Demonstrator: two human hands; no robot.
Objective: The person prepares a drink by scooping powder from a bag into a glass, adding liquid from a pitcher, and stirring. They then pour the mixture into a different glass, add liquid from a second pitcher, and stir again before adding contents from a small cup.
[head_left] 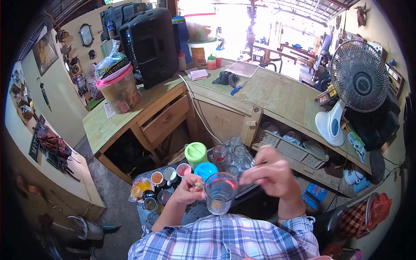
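Note:
A clear glass mug (220, 195) with red print near its rim is held close to the checked shirt. My left hand (190, 190) is closed around its handle, at the left of the mug. Raised to the right of the mug is my right hand (269, 173), blurred, with its fingers bent; whether it holds anything is too unclear to tell. Just beyond the mug stand a blue lid (206, 170) and a green lidded container (196, 152). Several glasses (219, 153) stand on a tray behind them.
Small open containers (170, 174) and jars crowd the low table's left side. Beyond it stands a wooden counter (277, 93) with a black speaker (149, 47), a pink-lidded bucket (119, 91) and a cloth (226, 78). A fan (359, 78) is at the right.

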